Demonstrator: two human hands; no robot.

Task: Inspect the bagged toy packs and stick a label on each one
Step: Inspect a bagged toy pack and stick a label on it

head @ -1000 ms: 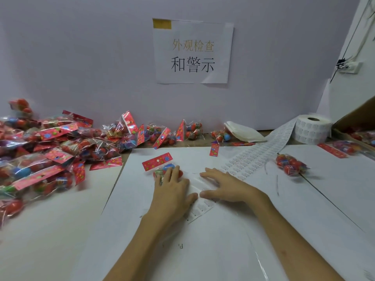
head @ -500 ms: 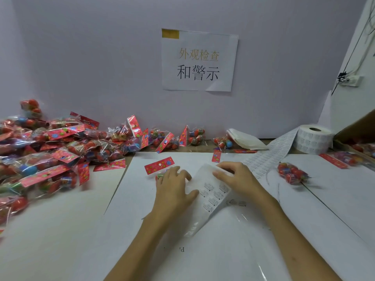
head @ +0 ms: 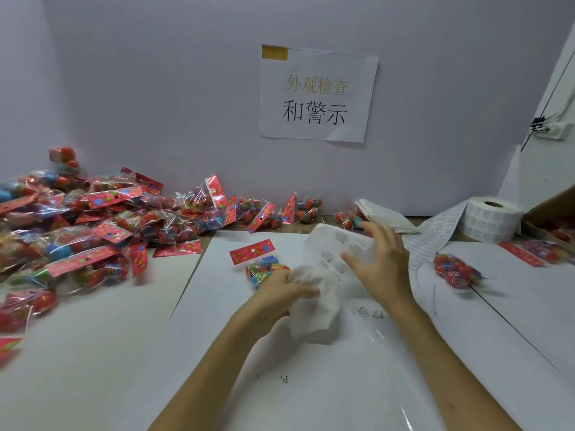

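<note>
The step in hand looks like freeing a label. Both hands hold the label strip (head: 314, 293) raised off the white paper sheet (head: 217, 306), near centre. The left hand (head: 280, 293) bunches its near end in curled fingers. The right hand (head: 379, 262) appears to pinch the far end, thumb on its printed face and fingers nearly straight. The toy pack (head: 263, 269) awaiting its label lies flat just beyond the left hand, red header card (head: 252, 251) pointing far. Next, I judge, one label must be peeled cleanly and pressed onto that bag. More packs are heaped in a pile (head: 93, 219) on the left, and the label roll (head: 491, 219) stands far right.
</note>
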